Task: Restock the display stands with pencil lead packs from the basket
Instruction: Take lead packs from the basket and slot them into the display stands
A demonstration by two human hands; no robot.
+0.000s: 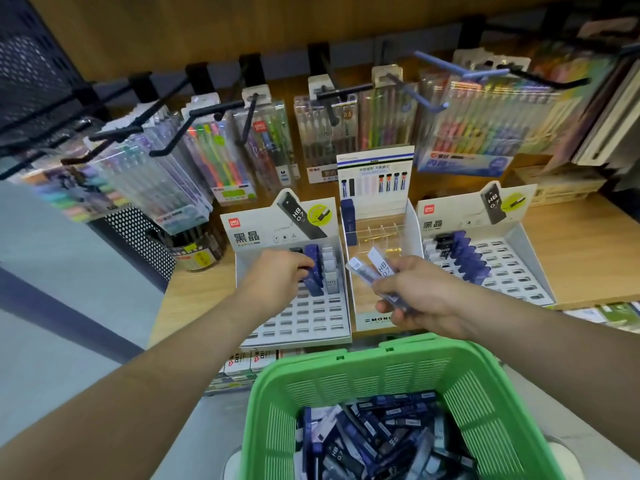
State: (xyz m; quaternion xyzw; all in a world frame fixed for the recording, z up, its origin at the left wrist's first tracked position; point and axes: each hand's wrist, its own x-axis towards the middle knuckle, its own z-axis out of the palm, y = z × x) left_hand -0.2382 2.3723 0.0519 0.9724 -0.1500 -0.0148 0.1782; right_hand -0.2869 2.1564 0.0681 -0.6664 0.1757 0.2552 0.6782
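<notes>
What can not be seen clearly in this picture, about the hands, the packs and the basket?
All in the head view:
- the left hand: its own back hides the fingertips, so whether it grips the blue pack in the left stand is unclear.
- the right hand: fingers cover the lower ends of the lead packs; count uncertain.
- the basket: cut off by the bottom edge; contents uncountable.
- the right stand: small print too small.

Blue lead packs (381, 441) in green basket (349, 362)

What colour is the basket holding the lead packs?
Green: the basket is plain green plastic with slotted walls, seen in the head view.
</notes>
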